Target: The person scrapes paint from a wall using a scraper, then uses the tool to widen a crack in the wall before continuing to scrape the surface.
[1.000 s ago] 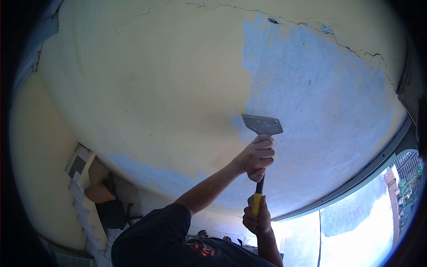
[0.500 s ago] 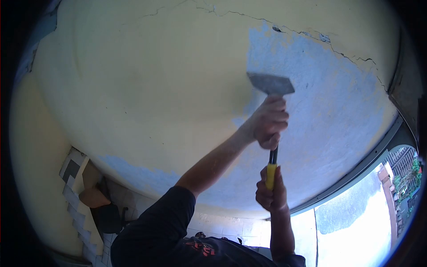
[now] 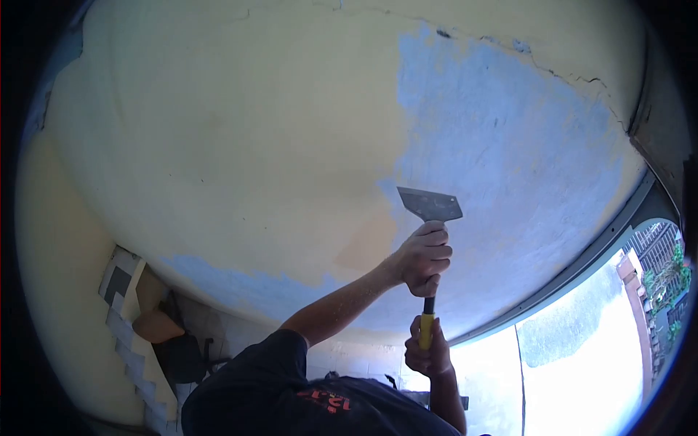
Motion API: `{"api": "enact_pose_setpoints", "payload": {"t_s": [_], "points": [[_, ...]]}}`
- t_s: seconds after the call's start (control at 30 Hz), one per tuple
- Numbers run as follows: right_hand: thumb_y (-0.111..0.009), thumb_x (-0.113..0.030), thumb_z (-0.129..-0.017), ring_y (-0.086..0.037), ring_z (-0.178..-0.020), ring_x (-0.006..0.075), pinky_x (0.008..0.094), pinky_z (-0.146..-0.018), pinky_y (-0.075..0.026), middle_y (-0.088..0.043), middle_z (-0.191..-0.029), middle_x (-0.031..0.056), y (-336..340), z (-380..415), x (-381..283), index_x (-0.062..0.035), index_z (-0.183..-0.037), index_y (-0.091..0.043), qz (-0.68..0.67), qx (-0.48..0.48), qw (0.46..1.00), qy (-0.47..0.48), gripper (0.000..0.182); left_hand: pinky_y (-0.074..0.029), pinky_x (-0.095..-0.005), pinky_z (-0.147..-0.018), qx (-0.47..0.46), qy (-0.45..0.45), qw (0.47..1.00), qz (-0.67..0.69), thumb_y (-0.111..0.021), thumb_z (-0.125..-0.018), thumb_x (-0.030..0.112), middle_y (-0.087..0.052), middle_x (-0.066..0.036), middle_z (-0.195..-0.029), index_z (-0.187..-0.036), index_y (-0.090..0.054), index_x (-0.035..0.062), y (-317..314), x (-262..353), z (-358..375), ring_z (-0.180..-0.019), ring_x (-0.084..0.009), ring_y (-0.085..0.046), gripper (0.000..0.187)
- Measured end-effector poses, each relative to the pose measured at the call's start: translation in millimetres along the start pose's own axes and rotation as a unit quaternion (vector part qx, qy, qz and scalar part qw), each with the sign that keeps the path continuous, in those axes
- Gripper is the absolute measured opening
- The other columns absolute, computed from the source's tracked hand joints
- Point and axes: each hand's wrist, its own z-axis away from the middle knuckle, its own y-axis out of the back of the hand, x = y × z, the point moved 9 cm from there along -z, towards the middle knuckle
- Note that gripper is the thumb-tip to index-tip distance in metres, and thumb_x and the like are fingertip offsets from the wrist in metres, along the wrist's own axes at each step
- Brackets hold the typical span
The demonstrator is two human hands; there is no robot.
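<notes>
A wide-bladed scraper is held in front of the wall, its blade near the boundary between cream paint and the exposed blue layer. My left hand is wrapped round the shaft just below the blade. Lower down, my right hand grips the yellow handle. Whether the blade touches the wall cannot be made out. The bared blue area spreads over the right part of the wall, with cream paint to the left.
A jagged crack crosses the upper wall. Stepped trim stands at the lower left beside a brown rounded object and a dark one. At the right, a curved dark frame borders a bright opening with a metal grille and plants.
Both hands and the scraper have moved down the wall, slightly left in view. The blade, earlier high on the blue area's left edge, is now lower. Both hands keep their hold.
</notes>
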Motion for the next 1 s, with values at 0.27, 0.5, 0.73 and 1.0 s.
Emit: {"api": "enact_pose_setpoints", "payload": {"t_s": [0.27, 0.5, 0.73, 1.0], "points": [[-0.03, -0.058, -0.096, -0.023, -0.035, 0.0032, 0.0189, -0.032, -0.02, -0.028, -0.05, -0.006, 26.5, -14.0, -6.4, -0.0137, -0.092, -0.04, 0.045, 0.052, 0.997, 0.022, 0.046, -0.042, -0.043, -0.078, -0.024, 0.052, 0.998, 0.014, -0.042, -0.07, 0.031, -0.039, -0.006, -0.057, -0.05, -0.038, 0.0082, -20.8, -22.6, 25.2, -0.065, -0.0263, -0.046, 0.031], [-0.031, -0.058, -0.096, -0.023, -0.035, 0.0028, 0.0187, -0.032, -0.02, -0.029, -0.051, -0.0057, 22.9, -18.7, -16.8, -0.0127, -0.092, -0.041, 0.05, 0.069, 0.996, 0.027, 0.046, -0.04, -0.04, -0.073, 0.006, 0.019, 1.0, 0.003, -0.042, -0.069, 0.031, -0.037, -0.004, -0.054, -0.049, -0.037, 0.0092, -5.6, -26.4, 10.3, -0.061, -0.0244, -0.044, 0.03], [-0.032, -0.059, -0.095, -0.024, -0.034, 0.0027, 0.0187, -0.031, -0.021, -0.03, -0.05, -0.0055, -2.4, -28.3, -32.3, -0.0124, -0.09, -0.041, 0.124, 0.052, 0.99, 0.051, 0.048, -0.038, -0.0394, -0.07, 0.048, -0.037, 0.998, -0.008, -0.044, -0.065, 0.03, -0.035, -0.003, -0.052, -0.048, -0.036, 0.0105, 25.7, -22.4, -12.8, -0.057, -0.0236, -0.042, 0.027], [-0.028, -0.059, -0.095, -0.023, -0.032, 0.0014, 0.0173, -0.027, -0.021, -0.029, -0.048, -0.0071, -68.5, -65.4, -139.1, -0.0142, -0.087, -0.04, 0.171, -0.052, 0.977, 0.118, 0.048, -0.036, -0.0403, -0.069, 0.035, -0.101, 0.993, -0.043, -0.047, -0.051, 0.025, -0.034, -0.001, -0.051, -0.045, -0.035, 0.0147, 42.1, -81.1, -119.2, -0.057, -0.0234, -0.04, 0.016]]}}
